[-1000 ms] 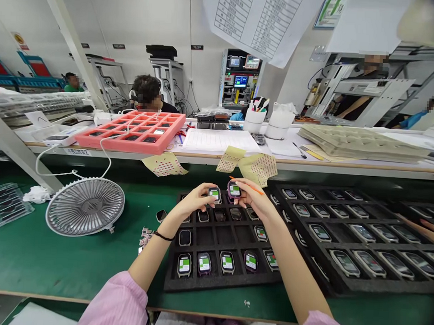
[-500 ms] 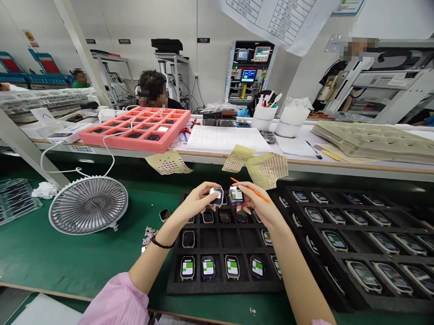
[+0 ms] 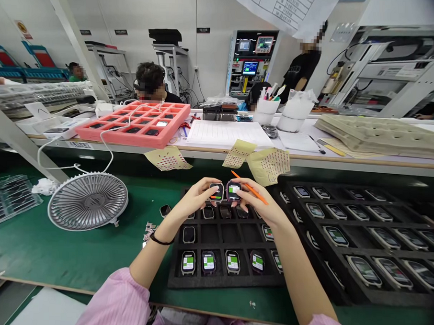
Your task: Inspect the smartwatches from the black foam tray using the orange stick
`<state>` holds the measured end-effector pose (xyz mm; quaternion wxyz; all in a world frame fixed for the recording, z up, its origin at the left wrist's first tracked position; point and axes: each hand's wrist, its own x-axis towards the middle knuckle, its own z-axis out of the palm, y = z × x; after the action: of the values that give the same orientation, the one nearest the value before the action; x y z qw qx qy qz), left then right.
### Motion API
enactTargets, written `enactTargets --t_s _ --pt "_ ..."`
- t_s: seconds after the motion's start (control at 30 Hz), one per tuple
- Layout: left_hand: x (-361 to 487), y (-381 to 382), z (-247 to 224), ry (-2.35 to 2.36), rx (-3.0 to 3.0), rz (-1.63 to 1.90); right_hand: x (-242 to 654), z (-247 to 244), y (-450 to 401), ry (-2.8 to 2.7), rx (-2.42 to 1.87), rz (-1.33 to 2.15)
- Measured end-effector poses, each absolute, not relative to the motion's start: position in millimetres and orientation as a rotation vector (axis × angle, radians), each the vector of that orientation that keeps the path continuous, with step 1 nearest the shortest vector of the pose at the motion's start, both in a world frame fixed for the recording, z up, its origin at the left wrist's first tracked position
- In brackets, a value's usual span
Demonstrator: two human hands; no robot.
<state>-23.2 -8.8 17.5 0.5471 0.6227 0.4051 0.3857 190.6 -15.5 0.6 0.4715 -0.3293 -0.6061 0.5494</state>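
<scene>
On the far left of the green mat sits a grey desk fan (image 3: pixel 88 201). The left hand (image 3: pixel 191 200) pinches a smartwatch (image 3: pixel 216 191) closely, just beside a second smartwatch (image 3: pixel 233 191) gripped by the right hand (image 3: pixel 260 202), which also holds an orange stylus (image 3: pixel 250 187). Below them, the black foam tray (image 3: pixel 219 283) has its near row filled, with some middle cells empty. Further right, a second foam tray (image 3: pixel 340 293) holds rows of watches.

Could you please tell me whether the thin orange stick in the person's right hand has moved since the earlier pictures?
Yes: the thin orange stick has tilted more steeply against the black foam tray, its lower-right end dipping further down.
</scene>
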Motion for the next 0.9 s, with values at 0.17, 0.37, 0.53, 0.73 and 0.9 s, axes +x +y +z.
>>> enactTargets --t_s 0.17,0.37,0.53,0.73,0.9 --pt "-24.2 -7.2 14.9 0.939 1.490 0.914 187.8 3.7 -16.9 -1.425 -0.816 1.364" --pt "-24.2 -8.3 14.7 0.949 1.488 0.921 186.5 0.0 -16.5 -1.419 -0.841 1.316" --pt "-25.6 -11.4 19.7 0.951 1.438 0.934 185.8 2.9 -17.5 -1.372 -0.834 1.339" --pt "-29.1 -15.1 26.2 0.886 1.325 0.897 187.8 8.9 -20.0 -1.311 -0.741 1.490" --pt "-28.6 -13.8 23.3 0.894 1.404 0.941 186.2 8.2 -20.4 -1.326 -0.788 1.431"
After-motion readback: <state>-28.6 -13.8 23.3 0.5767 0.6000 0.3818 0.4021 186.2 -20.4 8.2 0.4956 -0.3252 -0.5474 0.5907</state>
